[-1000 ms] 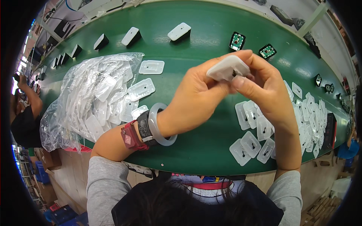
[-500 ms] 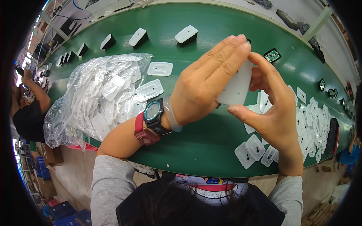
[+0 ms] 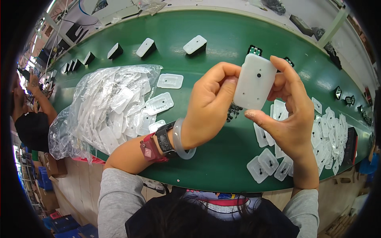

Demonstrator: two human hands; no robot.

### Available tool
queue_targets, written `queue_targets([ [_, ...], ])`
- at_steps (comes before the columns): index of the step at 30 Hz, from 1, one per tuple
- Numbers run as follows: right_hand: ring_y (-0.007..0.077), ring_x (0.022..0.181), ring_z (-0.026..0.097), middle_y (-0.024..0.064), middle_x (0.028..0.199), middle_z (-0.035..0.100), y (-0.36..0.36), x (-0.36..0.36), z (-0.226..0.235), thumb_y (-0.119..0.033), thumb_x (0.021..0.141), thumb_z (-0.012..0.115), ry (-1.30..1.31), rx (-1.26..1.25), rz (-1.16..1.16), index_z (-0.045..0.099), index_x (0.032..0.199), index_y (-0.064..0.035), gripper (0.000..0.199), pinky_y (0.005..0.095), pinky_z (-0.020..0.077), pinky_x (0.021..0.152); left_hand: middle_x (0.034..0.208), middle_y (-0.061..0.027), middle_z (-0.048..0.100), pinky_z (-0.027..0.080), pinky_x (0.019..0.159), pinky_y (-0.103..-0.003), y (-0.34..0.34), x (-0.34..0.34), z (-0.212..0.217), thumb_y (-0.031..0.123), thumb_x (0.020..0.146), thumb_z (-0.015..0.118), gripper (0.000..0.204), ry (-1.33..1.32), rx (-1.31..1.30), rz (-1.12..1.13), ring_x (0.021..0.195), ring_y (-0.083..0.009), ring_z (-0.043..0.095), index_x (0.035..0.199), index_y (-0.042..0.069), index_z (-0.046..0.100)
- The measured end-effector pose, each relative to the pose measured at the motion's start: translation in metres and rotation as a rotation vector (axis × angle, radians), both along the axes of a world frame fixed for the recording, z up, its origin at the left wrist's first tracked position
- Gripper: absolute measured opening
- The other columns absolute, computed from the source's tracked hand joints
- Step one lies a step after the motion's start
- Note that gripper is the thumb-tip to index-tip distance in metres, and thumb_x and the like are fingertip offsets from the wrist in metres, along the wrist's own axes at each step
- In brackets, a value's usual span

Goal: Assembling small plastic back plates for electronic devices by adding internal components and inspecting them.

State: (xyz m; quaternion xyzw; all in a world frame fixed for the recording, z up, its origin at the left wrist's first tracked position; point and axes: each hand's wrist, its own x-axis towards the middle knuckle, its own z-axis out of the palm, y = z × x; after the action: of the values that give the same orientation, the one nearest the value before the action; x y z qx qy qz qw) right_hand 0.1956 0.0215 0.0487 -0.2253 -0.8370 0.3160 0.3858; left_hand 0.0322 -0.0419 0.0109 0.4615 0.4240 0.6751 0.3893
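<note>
Thumb and finger pinch a smooth white plastic plate with round corners (image 3: 254, 89) by its left edge. They are on the left hand (image 3: 210, 101), which probably holds just the edge so the flat side can be seen. The plate is up over the shiny green table (image 3: 226, 162), in front of the person. The right hand (image 3: 293, 111) bends wide around the other side; I can't tell if it squeezes. Tiny black bits (image 3: 234, 112) lie close by, likely for easy reach. A see-through plastic bag full of white plates (image 3: 59, 137) sits left, and a heap of white plates with black parts (image 3: 328, 135) sits right, maybe so they don't mix. Past the table are a pale floor (image 3: 83, 174), blue bins (image 3: 66, 227) and another person's arm (image 3: 46, 104).
</note>
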Motion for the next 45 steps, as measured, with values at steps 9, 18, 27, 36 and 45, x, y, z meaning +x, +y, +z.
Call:
queue_targets([
  [9, 0.0133, 0.078, 0.051, 0.0037, 0.088, 0.054, 0.008, -0.001, 0.001, 0.001, 0.063, 0.077, 0.022, 0.153, -0.133, 0.043, 0.135, -0.0033, 0.079, 0.0227, 0.043, 0.071, 0.087, -0.0112, 0.063, 0.053, 0.07, -0.024, 0.0, 0.0, 0.011, 0.002, 0.088, 0.06, 0.018, -0.19, 0.019, -0.028, 0.076, -0.0136, 0.062, 0.103, -0.005, 0.055],
  [18, 0.013, 0.08, 0.048, 0.0028, 0.091, 0.052, 0.008, 0.001, 0.004, -0.002, 0.066, 0.075, -0.002, 0.163, -0.215, 0.042, 0.135, -0.0062, 0.077, 0.0237, 0.0409, 0.072, 0.084, -0.0103, 0.064, 0.052, 0.067, -0.022, 0.005, -0.008, 0.024, 0.002, 0.087, 0.062, 0.015, -0.137, 0.1, 0.082, 0.071, -0.0133, 0.062, 0.099, -0.004, 0.056],
  [27, 0.0242, 0.093, 0.054, 0.0105, 0.111, 0.052, 0.017, -0.006, -0.009, -0.003, 0.066, 0.073, -0.197, 0.398, -0.131, 0.043, 0.132, -0.0041, 0.073, 0.0317, 0.0471, 0.08, 0.083, -0.0108, 0.065, 0.052, 0.066, -0.023, 0.01, -0.003, -0.008, 0.002, 0.085, 0.062, 0.018, 0.046, -0.09, -0.003, 0.071, -0.014, 0.062, 0.101, -0.004, 0.057],
  [36, 0.0297, 0.1, 0.056, 0.0149, 0.117, 0.051, 0.057, -0.018, -0.032, -0.006, 0.065, 0.072, -0.467, 0.347, -0.037, 0.047, 0.125, 0.0001, 0.065, 0.0332, 0.048, 0.086, 0.095, -0.0138, 0.065, 0.051, 0.068, -0.023, 0.02, -0.014, -0.029, 0.002, 0.084, 0.061, 0.028, 0.176, -0.36, -0.072, 0.078, -0.0162, 0.064, 0.111, -0.004, 0.054],
  [45, 0.0307, 0.092, 0.058, 0.0178, 0.11, 0.053, 0.175, -0.051, -0.056, -0.016, 0.067, 0.076, -0.692, 0.168, -0.206, 0.053, 0.119, 0.0056, 0.061, 0.0356, 0.0492, 0.084, 0.119, -0.0154, 0.055, 0.05, 0.072, -0.031, 0.009, 0.002, -0.024, 0.007, 0.081, 0.062, 0.054, 0.649, -0.155, -0.116, 0.089, -0.0228, 0.063, 0.131, 0.0, 0.043],
])
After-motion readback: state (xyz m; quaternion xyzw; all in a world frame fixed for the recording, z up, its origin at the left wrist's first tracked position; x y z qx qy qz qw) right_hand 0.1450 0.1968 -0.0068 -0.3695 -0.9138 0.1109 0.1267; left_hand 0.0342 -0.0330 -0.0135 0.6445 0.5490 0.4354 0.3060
